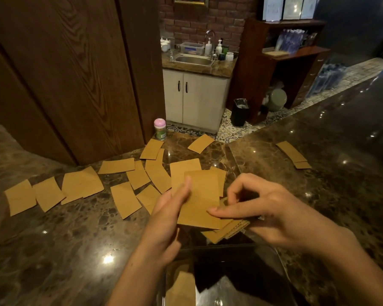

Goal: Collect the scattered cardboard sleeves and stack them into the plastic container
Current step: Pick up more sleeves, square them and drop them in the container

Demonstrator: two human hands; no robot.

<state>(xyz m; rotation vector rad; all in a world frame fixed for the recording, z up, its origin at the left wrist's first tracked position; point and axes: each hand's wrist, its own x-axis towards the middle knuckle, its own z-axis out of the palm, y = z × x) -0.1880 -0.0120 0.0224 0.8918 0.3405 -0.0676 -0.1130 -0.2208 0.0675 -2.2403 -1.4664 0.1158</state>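
Several flat brown cardboard sleeves [49, 193] lie scattered over the dark marble counter [64, 239]. Above the counter's middle both hands hold a small stack of sleeves [201, 202]. My left hand [168, 217] grips the stack's left edge, thumb on top. My right hand [259, 208] pinches its right side, thumb lying across the top sleeve and fingers under the fanned lower sleeves. A clear plastic container [268, 257] stands at the near edge below my hands, with a sleeve [181, 288] showing inside it.
A pink-lidded green jar [159, 129] stands at the counter's far edge beside a wooden panel [75, 80]. Two sleeves [293, 153] lie apart on the right counter. Beyond are a sink cabinet [195, 98] and a black bin [239, 111] on the tiled floor.
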